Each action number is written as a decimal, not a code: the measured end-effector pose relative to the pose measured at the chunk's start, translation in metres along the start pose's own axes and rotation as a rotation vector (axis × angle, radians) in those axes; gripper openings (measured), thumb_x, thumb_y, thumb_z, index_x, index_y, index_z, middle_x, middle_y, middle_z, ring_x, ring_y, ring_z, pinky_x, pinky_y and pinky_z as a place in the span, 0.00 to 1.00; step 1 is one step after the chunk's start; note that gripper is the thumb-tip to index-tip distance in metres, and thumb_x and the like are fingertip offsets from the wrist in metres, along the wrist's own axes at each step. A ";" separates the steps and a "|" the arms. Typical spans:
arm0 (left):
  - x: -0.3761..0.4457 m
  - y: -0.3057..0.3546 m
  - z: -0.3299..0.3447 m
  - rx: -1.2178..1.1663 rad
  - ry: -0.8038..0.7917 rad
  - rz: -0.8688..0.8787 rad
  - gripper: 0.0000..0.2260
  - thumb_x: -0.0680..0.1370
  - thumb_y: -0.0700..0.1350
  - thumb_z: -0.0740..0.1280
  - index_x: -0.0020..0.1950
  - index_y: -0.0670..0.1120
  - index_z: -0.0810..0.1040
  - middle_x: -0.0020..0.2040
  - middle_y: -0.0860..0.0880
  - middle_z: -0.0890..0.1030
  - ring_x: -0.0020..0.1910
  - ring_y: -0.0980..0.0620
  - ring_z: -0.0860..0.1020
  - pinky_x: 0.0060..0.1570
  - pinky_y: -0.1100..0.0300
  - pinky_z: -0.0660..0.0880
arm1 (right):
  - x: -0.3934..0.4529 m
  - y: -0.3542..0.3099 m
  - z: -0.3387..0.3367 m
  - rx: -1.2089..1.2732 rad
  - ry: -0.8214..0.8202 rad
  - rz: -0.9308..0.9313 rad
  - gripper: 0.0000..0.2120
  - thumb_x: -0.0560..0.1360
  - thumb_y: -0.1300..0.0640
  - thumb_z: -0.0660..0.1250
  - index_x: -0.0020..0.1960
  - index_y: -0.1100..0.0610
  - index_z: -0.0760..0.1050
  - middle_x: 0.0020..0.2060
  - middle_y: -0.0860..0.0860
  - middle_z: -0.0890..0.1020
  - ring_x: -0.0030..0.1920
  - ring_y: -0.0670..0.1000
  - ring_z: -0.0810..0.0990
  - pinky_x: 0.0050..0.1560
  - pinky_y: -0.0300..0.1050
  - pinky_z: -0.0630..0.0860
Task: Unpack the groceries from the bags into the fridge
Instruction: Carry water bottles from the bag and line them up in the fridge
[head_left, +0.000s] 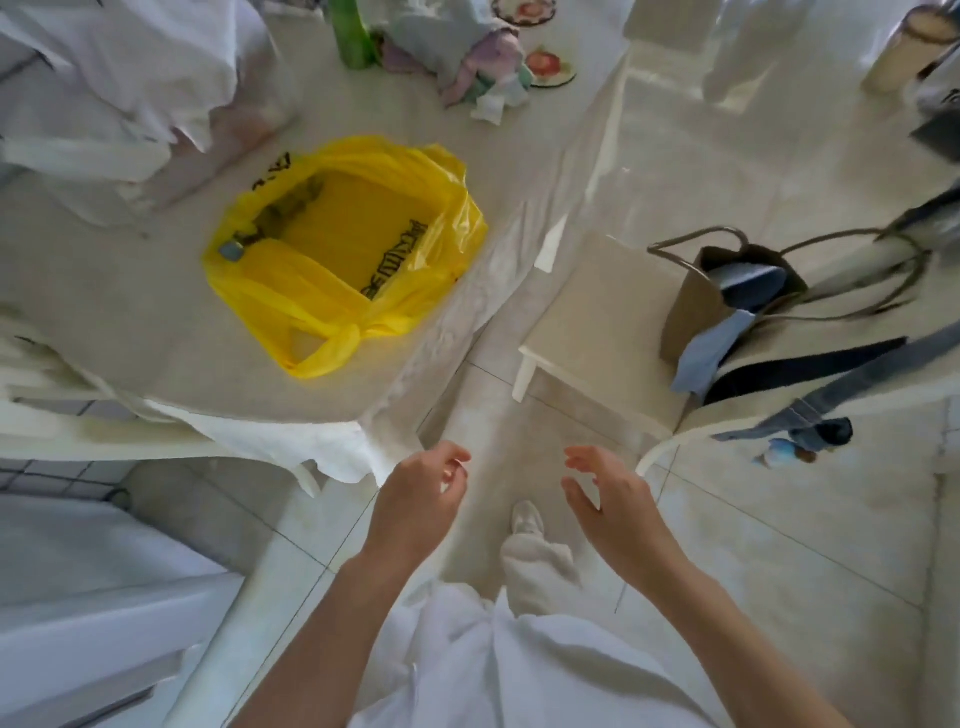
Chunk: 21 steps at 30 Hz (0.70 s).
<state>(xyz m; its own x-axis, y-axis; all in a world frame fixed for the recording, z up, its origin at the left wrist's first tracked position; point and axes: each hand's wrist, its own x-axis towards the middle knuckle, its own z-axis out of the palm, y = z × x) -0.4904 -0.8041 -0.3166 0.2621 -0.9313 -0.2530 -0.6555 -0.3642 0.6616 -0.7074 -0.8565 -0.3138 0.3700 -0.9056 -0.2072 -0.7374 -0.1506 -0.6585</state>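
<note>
Crumpled yellow plastic bag (343, 249) lies open on cloth-covered desk (156, 332), frame centre-left. Left hand (423, 499) and right hand (605, 499) lower centre, fingers loosely curled, holding nothing.

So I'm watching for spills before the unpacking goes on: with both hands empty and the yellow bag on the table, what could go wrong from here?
1. The yellow bag lies close to the table's edge; a one-sided pull on its handles might drag it off.
2. The stool and brown paper bag narrow the walkway, a likely trip point.
3. Left hand and right hand are both off the bag, so nothing steadies it.
</note>
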 end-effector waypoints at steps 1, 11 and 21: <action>0.013 0.008 -0.001 -0.008 0.020 -0.022 0.06 0.78 0.44 0.65 0.53 0.51 0.79 0.43 0.56 0.83 0.42 0.59 0.80 0.45 0.58 0.78 | 0.019 0.002 -0.010 -0.007 -0.018 -0.027 0.14 0.78 0.56 0.65 0.63 0.53 0.72 0.54 0.43 0.77 0.51 0.39 0.75 0.52 0.27 0.68; 0.114 0.044 -0.025 -0.015 0.235 -0.181 0.06 0.78 0.44 0.66 0.54 0.49 0.79 0.47 0.52 0.84 0.44 0.52 0.80 0.46 0.54 0.78 | 0.181 -0.016 -0.062 -0.078 -0.155 -0.253 0.13 0.77 0.57 0.66 0.61 0.55 0.74 0.56 0.49 0.79 0.55 0.47 0.77 0.52 0.36 0.67; 0.197 0.004 -0.077 -0.016 0.301 -0.297 0.09 0.78 0.42 0.65 0.57 0.48 0.79 0.51 0.49 0.83 0.50 0.49 0.79 0.49 0.53 0.77 | 0.302 -0.083 -0.041 -0.127 -0.260 -0.430 0.15 0.78 0.58 0.65 0.64 0.59 0.73 0.59 0.52 0.78 0.58 0.51 0.77 0.54 0.32 0.64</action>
<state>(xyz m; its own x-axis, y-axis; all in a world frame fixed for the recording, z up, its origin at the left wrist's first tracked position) -0.3869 -0.9885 -0.3089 0.6345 -0.7415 -0.2181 -0.5103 -0.6139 0.6023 -0.5574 -1.1338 -0.2925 0.7713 -0.6249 -0.1210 -0.5445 -0.5494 -0.6338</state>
